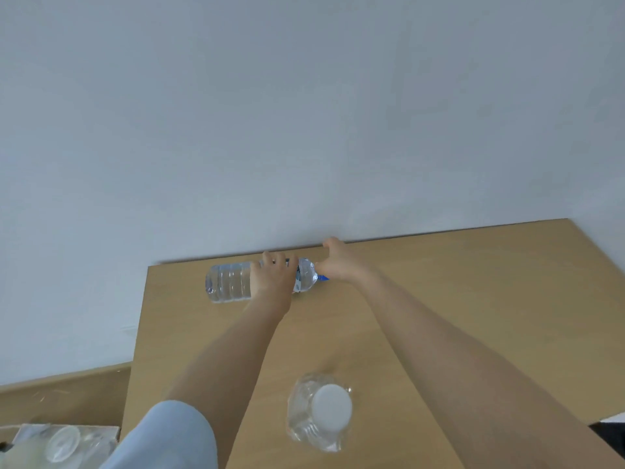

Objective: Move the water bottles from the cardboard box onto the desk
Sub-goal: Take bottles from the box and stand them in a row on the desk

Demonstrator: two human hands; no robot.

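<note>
Nearest, low at the left beside the desk's (473,299) left edge, one cardboard box (117,434) holds clear bottles too blurred to count. One upright bottle (319,412) with a white cap stands near the desk's front between the two forearms, with bare desk open to its right. By the far edge, just short of the wall (304,113), one lying bottle (230,282) rests lengthwise along that edge, blue cap (323,277) pointing right; the left hand (274,277) curls its grip over the middle, while the right hand (340,262) touches the neck end, its grip impossible to tell.
</note>
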